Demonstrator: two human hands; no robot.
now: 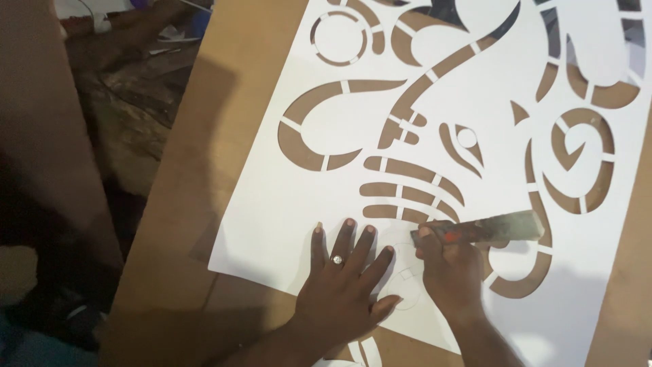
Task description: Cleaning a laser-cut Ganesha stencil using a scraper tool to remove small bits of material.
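- The left hand [343,282] lies flat on the white stencil sheet [319,177], fingers spread wide, holding nothing. It has a ring [337,259] on 1 finger.
- The right hand [451,268] is closed around a cutting tool [485,229].
- The tool's long side runs left to right, tilted up a bit at the right end. Its left end sits just beside the left hand's fingertips.
- The working end points at faint pencil lines [402,275] on the sheet, between the 2 hands.
- The sheet lies on a brown board [197,204], the worktop. Brown shows through the cut-out shapes [407,194], which lie just above the hands.
- No containers can be seen.
- Messy dark ground [129,115] is off to the left.
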